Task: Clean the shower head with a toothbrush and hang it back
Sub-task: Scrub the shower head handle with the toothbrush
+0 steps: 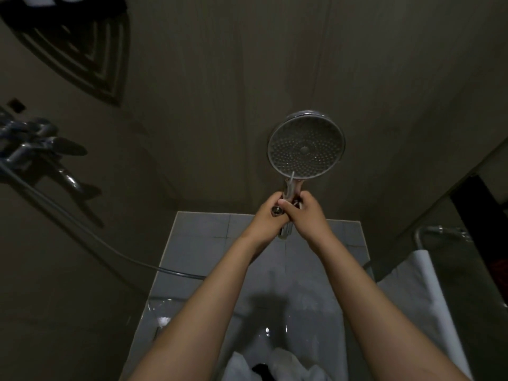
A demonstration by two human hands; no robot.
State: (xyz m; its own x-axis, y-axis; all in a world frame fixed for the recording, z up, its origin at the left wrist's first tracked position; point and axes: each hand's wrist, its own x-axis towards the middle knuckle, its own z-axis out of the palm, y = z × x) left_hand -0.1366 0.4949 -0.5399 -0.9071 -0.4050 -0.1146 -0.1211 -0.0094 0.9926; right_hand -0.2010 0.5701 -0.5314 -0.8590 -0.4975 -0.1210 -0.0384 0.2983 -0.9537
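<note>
Round shiny silver shower head (306,147) points up at twelve o'clock; left hand (268,213) and right hand (305,211) wrap its handle, pinning a pale toothbrush (289,185), probably for steadiness.

Dim room, brownish wall (220,78) beyond my hands, grey tiled floor (198,243) beneath them, chrome tap (41,149) and dark corner shelf (82,59) far left.

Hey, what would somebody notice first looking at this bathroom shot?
The round shower head at centre, nozzle face toward the camera, held up by its handle in the left hand and right hand together. A pale toothbrush lies along the handle. At far left, the chrome tap and hose.
</note>
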